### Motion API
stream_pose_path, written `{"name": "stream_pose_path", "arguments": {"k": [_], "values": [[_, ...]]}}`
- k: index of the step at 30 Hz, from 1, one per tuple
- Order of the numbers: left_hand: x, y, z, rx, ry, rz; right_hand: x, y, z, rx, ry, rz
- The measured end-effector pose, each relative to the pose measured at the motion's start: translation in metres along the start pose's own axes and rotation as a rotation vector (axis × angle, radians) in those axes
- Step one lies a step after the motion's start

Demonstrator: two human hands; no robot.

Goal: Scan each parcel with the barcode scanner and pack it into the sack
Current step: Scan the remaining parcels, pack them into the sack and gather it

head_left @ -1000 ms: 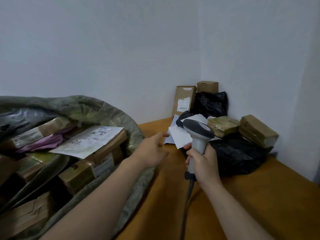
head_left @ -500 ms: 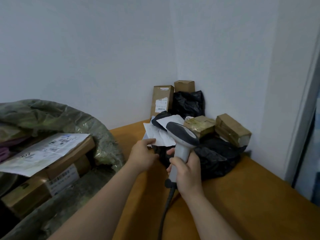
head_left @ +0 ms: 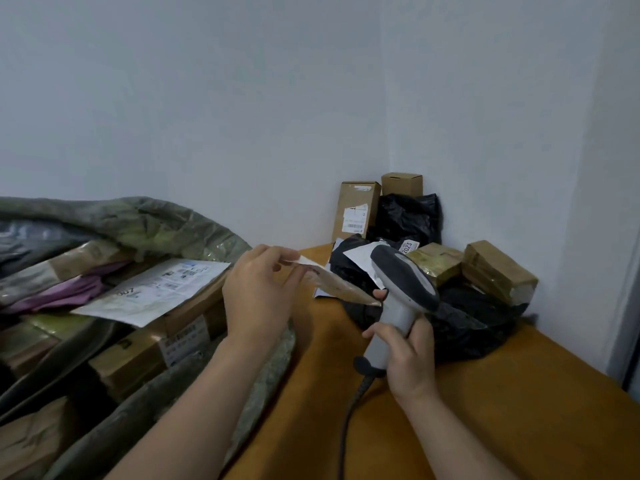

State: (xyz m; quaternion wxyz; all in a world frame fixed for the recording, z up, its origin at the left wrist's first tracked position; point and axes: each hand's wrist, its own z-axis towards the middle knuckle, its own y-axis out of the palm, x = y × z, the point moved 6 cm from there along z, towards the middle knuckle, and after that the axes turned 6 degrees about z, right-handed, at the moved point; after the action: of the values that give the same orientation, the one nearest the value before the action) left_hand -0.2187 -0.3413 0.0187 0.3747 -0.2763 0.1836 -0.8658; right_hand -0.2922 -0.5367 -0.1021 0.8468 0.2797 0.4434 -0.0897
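Lifted off the pile of parcels (head_left: 474, 327) in the desk (head_left: 519, 410) corner since half a second ago, a thin brown envelope parcel (head_left: 332, 284) now hangs tilted from the left hand (head_left: 258, 292), which pinches its upper edge. Its lower end lies just beside the neck of the barcode scanner (head_left: 401, 282), whose handle the right hand (head_left: 410, 358) grips with curled fingers. Scanning looks to be the step in hand: no barcode shows, so the next move probably calls for turning the label to the scanner, then carrying the envelope left into the open sack (head_left: 156, 223), already well filled.
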Motion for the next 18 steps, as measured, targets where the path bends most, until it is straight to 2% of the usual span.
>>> {"name": "stream_pose_path", "arguments": {"k": [6,13,18], "values": [[-0.029,-0.044,-0.042,0.128,-0.121,-0.069,0.005,0.02,-0.015,-0.013,0.017,0.094],[-0.061,-0.068,-0.079,0.165,-0.203,-0.211,0.0,0.058,-0.032,-0.035,0.079,0.144],[-0.076,-0.064,-0.09,0.185,-0.296,-0.405,0.018,0.079,-0.036,-0.024,0.156,0.168]]}}
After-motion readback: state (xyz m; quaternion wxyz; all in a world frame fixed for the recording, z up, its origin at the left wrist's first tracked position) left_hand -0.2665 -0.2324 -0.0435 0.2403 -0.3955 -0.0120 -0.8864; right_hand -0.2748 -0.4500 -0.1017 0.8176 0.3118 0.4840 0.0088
